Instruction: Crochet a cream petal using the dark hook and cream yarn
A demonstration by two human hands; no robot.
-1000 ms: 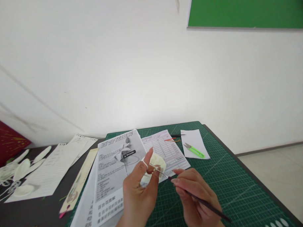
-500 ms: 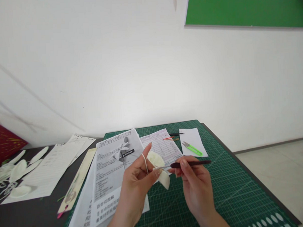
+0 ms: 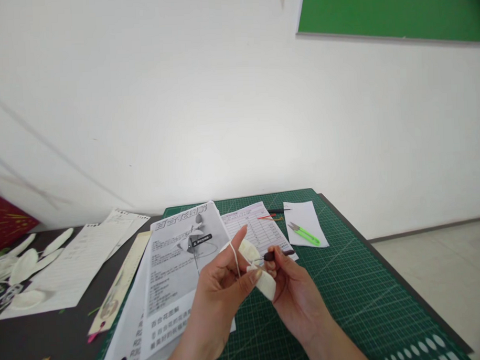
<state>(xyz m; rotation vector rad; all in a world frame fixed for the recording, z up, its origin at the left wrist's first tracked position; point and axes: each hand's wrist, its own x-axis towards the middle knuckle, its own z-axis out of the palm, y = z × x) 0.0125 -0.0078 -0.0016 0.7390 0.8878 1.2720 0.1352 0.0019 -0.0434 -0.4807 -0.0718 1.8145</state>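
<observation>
My left hand [image 3: 222,291] pinches a cream crocheted piece [image 3: 266,285] between thumb and fingers, its index finger raised. White yarn [image 3: 236,258] loops over that index finger and runs down into the palm. My right hand [image 3: 293,286] grips the dark handle of a crochet hook [image 3: 271,256], whose thin metal shaft points left to the top of the crocheted piece. Fingers of the right hand lie close against the piece's right side. The exact stitch at the hook's tip is too small to make out.
Printed pattern sheets [image 3: 180,276] lie left of my hands on a green cutting mat [image 3: 347,307]. Green thread snips [image 3: 305,234] rest on white paper [image 3: 304,212]. White petal-shaped pieces [image 3: 26,266], loose yarn and a cream ruler-like strip [image 3: 121,284] are at left.
My right hand has moved left, closer to the left hand, and the hook's handle now shows shorter. The crocheted piece has shifted slightly right. The view has shifted slightly.
</observation>
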